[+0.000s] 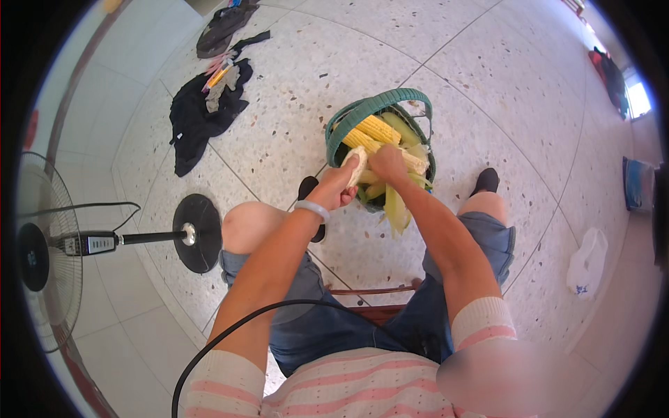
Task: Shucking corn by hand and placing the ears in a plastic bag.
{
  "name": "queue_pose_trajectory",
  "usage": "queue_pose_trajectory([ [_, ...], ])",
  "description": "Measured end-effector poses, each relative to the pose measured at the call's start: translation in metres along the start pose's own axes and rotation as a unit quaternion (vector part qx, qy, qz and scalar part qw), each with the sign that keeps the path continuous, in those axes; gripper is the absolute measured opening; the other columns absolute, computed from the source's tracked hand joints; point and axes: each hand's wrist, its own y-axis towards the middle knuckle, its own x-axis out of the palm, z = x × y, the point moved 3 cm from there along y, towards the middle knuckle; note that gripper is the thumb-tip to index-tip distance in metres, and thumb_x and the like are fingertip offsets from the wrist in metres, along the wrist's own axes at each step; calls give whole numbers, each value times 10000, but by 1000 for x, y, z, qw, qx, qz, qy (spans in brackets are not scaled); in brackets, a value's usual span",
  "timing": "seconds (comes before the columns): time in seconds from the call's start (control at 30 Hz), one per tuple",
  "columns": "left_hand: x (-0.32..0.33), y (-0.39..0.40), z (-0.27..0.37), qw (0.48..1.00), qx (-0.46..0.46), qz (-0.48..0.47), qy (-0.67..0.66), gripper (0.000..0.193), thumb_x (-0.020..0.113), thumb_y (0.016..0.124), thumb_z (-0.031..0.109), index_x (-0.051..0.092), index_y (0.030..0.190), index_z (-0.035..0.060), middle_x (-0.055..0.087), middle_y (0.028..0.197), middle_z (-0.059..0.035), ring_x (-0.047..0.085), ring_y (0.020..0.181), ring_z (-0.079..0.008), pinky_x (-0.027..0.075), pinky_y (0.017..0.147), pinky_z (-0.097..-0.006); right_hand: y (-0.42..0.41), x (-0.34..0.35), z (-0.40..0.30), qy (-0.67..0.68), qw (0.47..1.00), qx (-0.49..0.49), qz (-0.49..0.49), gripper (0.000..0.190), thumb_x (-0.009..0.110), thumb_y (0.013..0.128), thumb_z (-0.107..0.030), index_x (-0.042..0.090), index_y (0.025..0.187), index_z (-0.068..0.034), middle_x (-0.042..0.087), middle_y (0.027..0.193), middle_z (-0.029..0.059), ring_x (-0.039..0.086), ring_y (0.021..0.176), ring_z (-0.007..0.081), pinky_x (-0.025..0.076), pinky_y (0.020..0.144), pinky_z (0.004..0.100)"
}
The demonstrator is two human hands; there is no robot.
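Observation:
A green woven basket (334,142) with an arched handle (384,96) stands on the floor between my feet. Inside lie husked yellow corn cobs (379,129) and ears in pale green husk (401,129). Loose husk leaves (397,211) hang over the near rim. My left hand (337,183), with a pale bangle at the wrist, grips a whitish corncob (357,166) at the basket's left side. My right hand (388,164) is curled, knuckles up, over the corn. A pale cob (414,163) lies just right of it. Its fingertips are hidden, so I cannot tell whether they hold anything.
At left stands a pedestal fan (49,251) on a round black base (197,233). Black cloth (196,120) and small items lie on the floor at upper left. A white plastic bag (588,264) is at right. A black cable (251,316) crosses before my body.

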Motion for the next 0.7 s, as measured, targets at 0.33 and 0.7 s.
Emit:
queue_pose_trajectory([
  [0.33,-23,-94,47,980,84,-151,97,687,417,880,681,558,872,8,490,550,-24,365,347,-31,228,275,-157,22,6,-31,223,914,-340,-11,509,679,760,-236,490,1182,-23,616,1010,222,604,952,390,471,851,443],
  [0.7,-10,-96,54,959,82,-268,-43,557,352,951,587,566,1029,79,587,681,-80,469,412,-125,321,299,-212,-15,-65,-52,561,773,-10,-297,264,596,895,-248,567,1093,-75,618,1035,59,591,960,173,476,851,325],
])
